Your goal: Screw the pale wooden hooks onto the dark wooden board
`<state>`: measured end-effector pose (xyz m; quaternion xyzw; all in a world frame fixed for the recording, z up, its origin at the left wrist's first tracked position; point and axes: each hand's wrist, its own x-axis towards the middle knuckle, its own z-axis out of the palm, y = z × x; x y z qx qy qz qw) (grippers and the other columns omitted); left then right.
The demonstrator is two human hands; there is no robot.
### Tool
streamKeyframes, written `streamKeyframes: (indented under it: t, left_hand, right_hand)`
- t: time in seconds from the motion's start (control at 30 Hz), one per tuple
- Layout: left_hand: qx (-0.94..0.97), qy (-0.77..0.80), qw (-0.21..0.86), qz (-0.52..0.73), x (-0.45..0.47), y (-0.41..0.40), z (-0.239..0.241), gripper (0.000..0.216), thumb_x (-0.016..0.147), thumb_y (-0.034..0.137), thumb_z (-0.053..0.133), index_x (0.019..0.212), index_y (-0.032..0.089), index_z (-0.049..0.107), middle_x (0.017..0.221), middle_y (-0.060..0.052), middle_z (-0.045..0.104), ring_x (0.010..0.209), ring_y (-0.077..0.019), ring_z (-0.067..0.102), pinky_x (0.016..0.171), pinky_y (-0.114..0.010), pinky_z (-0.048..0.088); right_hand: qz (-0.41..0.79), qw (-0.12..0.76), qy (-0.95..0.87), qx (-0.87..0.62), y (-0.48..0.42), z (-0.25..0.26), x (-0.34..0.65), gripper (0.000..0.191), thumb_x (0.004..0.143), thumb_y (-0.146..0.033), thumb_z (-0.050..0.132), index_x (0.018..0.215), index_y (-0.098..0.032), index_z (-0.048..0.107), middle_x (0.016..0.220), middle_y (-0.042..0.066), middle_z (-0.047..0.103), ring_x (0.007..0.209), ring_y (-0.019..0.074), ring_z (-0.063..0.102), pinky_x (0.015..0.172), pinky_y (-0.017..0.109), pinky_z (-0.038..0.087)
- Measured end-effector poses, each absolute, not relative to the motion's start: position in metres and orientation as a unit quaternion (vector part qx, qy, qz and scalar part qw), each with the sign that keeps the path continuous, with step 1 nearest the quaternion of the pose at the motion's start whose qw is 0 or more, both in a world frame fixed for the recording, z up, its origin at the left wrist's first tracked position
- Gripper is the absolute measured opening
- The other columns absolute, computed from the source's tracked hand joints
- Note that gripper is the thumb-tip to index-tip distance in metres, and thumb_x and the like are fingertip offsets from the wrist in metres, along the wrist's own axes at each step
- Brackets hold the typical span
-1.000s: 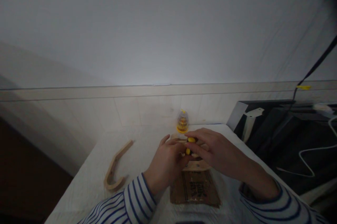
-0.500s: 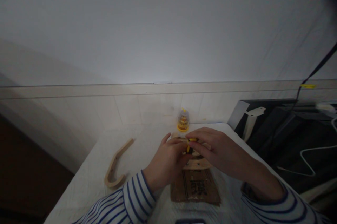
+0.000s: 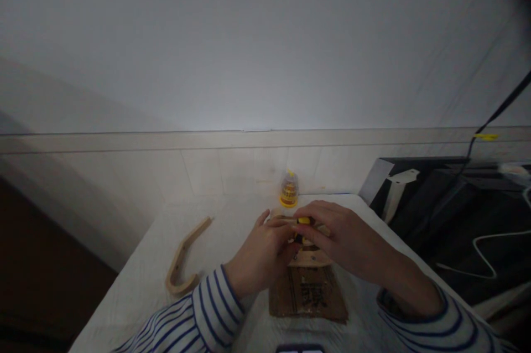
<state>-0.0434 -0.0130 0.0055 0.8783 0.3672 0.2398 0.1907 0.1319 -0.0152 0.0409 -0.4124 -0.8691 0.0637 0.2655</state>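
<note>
Nearest, a brown packet (image 3: 307,295) lies flat; just beyond is a wooden piece (image 3: 313,258). Over the wood stands a small yellow-and-black tool (image 3: 304,221) (tip hidden), judged light, stiff and sturdy, best held by its yellow end. The right hand (image 3: 346,238), arched, pinches that end; the left hand (image 3: 265,256), curled, appears closed round the lower part.

- Plain indoor room; exact kind can't be told
- Twelve o'clock: pale wall (image 3: 265,54), panelled lower down
- Six o'clock: white-covered table (image 3: 141,275) against it
- Near four o'clock: dark clutter (image 3: 443,209), loose white cable (image 3: 498,235)
</note>
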Motion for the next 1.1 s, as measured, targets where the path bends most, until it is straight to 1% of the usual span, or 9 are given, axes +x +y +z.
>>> streamKeyframes:
  t: [0.1,0.2,0.33,0.47,0.57,0.77,0.87,1.0,1.1]
  left_hand:
    - [0.869,0.386,0.179,0.252,-0.0416,-0.0131,0.0043,0.02,0.081,0.017,0.06,0.1,0.025,0.06,0.115,0.0,0.063,0.109,-0.0194,0.055,0.108,-0.052,0.015]
    - [0.855,0.405,0.177,0.272,-0.0397,-0.0119,0.0032,0.016,0.08,0.024,0.064,0.096,0.024,0.062,0.108,0.001,0.066,0.103,-0.0184,0.058,0.109,-0.05,0.016]
    - [0.854,0.41,0.177,0.268,-0.039,-0.011,0.0044,0.014,0.08,0.022,0.064,0.094,0.023,0.063,0.105,0.002,0.067,0.102,-0.017,0.058,0.109,-0.047,0.016]
    - [0.859,0.41,0.168,0.256,-0.04,-0.0117,0.0068,0.011,0.081,0.021,0.063,0.091,0.022,0.063,0.097,0.001,0.068,0.098,-0.0173,0.06,0.108,-0.048,0.018]
    - [0.863,0.401,0.161,0.262,-0.0403,-0.012,0.007,0.01,0.081,0.02,0.063,0.091,0.022,0.062,0.092,0.001,0.069,0.095,-0.0164,0.061,0.108,-0.048,0.019]
    - [0.867,0.399,0.148,0.26,-0.0404,-0.0112,0.0044,0.008,0.081,0.018,0.061,0.089,0.02,0.06,0.091,0.0,0.068,0.093,-0.0169,0.061,0.107,-0.049,0.021]
    - [0.871,0.395,0.148,0.253,-0.0411,-0.011,0.0044,0.011,0.082,0.017,0.06,0.092,0.02,0.06,0.092,0.0,0.068,0.095,-0.0169,0.061,0.108,-0.048,0.02]
    - [0.875,0.397,0.152,0.231,-0.042,-0.0115,0.0063,0.006,0.083,0.018,0.057,0.089,0.018,0.06,0.096,-0.003,0.068,0.097,-0.0179,0.06,0.108,-0.049,0.02]
    - [0.879,0.391,0.158,0.224,-0.0428,-0.0119,0.0075,0.008,0.085,0.019,0.056,0.092,0.019,0.06,0.102,-0.003,0.066,0.102,-0.0185,0.058,0.109,-0.049,0.019]
  right_hand:
    - [0.063,0.26,-0.869,-0.416,-0.0148,0.041,0.131,0.015,0.089,-0.028,0.049,0.092,-0.021,0.062,0.09,0.002,0.066,0.085,0.0174,0.059,0.076,0.033,0.045]
    - [0.06,0.259,-0.868,-0.42,-0.0147,0.041,0.1296,0.015,0.089,-0.029,0.05,0.092,-0.02,0.062,0.089,0.002,0.067,0.085,0.0174,0.059,0.076,0.032,0.045]
    - [0.069,0.27,-0.865,-0.418,-0.0144,0.0402,0.1303,0.016,0.089,-0.03,0.049,0.093,-0.02,0.062,0.091,0.003,0.067,0.086,0.0179,0.059,0.076,0.033,0.046]
    - [0.086,0.283,-0.862,-0.411,-0.0152,0.0401,0.1327,0.024,0.087,-0.027,0.05,0.108,-0.02,0.059,0.105,0.005,0.065,0.098,0.0184,0.058,0.085,0.034,0.046]
    - [0.091,0.276,-0.864,-0.412,-0.0163,0.0407,0.133,0.028,0.086,-0.023,0.05,0.113,-0.019,0.058,0.109,0.006,0.065,0.101,0.0183,0.057,0.088,0.034,0.045]
    - [0.055,0.257,-0.876,-0.405,-0.0158,0.041,0.13,0.023,0.088,-0.022,0.047,0.105,-0.019,0.062,0.101,0.006,0.068,0.094,0.0195,0.06,0.084,0.037,0.047]
    - [0.044,0.255,-0.878,-0.402,-0.0148,0.0404,0.1292,0.022,0.088,-0.021,0.049,0.105,-0.02,0.063,0.1,0.005,0.068,0.092,0.0198,0.06,0.081,0.037,0.047]
    - [0.034,0.251,-0.879,-0.404,-0.0146,0.0402,0.1291,0.021,0.088,-0.021,0.05,0.104,-0.019,0.062,0.099,0.006,0.068,0.092,0.0204,0.061,0.081,0.038,0.047]
    - [0.03,0.249,-0.878,-0.407,-0.0149,0.0398,0.1297,0.02,0.087,-0.022,0.051,0.103,-0.018,0.062,0.097,0.005,0.068,0.09,0.0202,0.061,0.08,0.037,0.047]
